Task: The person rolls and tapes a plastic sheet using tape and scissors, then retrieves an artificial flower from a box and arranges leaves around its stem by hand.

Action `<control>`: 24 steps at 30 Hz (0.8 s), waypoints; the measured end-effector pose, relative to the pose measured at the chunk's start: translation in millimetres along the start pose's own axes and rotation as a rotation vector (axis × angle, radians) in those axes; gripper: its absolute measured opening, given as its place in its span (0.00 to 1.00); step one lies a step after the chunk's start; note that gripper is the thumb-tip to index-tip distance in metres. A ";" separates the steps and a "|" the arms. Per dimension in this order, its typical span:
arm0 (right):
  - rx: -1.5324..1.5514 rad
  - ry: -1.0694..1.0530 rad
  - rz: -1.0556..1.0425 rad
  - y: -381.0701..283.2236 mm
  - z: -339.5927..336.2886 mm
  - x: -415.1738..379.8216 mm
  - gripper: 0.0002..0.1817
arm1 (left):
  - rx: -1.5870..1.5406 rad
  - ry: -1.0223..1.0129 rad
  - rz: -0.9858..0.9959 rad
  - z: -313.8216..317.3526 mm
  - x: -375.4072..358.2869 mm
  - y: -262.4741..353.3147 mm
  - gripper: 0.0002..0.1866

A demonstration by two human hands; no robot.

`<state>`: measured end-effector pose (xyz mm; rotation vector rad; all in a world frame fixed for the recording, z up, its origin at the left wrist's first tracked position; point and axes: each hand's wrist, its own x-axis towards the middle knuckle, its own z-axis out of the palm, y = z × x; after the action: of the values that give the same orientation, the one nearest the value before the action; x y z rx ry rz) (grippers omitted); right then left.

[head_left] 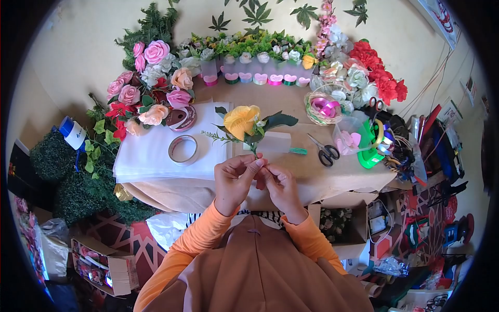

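Note:
A yellow artificial rose point(241, 122) stands upright in front of me, with green leaves point(279, 120) and small white blossoms around it. My left hand point(233, 181) pinches its stem point(253, 148) just under the leaves. Beside it, my right hand point(284, 188) is closed at the lower end of the same stem, thumbs and fingertips almost touching. Whether anything else is between the fingertips is hidden. Behind the flower, on the table, lie a white card-like block point(275, 141) and a small green item point(298, 151).
Black-handled scissors point(328, 154) lie right of the flower. A tape roll point(183, 150) rests on white sheets point(140, 156) at left, near a brown ribbon spool point(181, 118). Artificial flowers point(156, 52), ribbon rolls point(260, 78), a wicker basket point(322, 108) and a green tape dispenser point(371, 158) surround the table.

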<state>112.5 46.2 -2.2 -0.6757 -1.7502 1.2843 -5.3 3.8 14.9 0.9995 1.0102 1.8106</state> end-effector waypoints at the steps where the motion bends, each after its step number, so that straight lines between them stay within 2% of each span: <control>1: 0.018 0.009 0.008 -0.2 0.8 -0.1 0.10 | 0.000 -0.001 0.001 -0.4 -0.3 0.7 0.08; 3: 0.027 0.020 0.001 2.2 2.1 -0.2 0.10 | -0.010 -0.004 -0.055 -1.2 -1.0 2.3 0.07; 12: 0.083 0.021 0.004 10.6 2.6 -1.1 0.10 | 0.001 -0.007 0.015 -1.3 1.0 -3.3 0.07; 16: 0.101 0.010 0.030 7.6 2.6 -0.1 0.11 | -0.015 -0.010 -0.026 -0.1 1.8 0.5 0.06; 24: 0.247 -0.049 0.114 12.9 -0.6 -0.2 0.12 | -0.098 -0.138 -0.092 -5.1 4.2 -3.2 0.13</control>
<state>112.4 50.6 -14.4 -0.6124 -1.5755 1.5766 -10.5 7.4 11.2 0.9873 0.8617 1.6755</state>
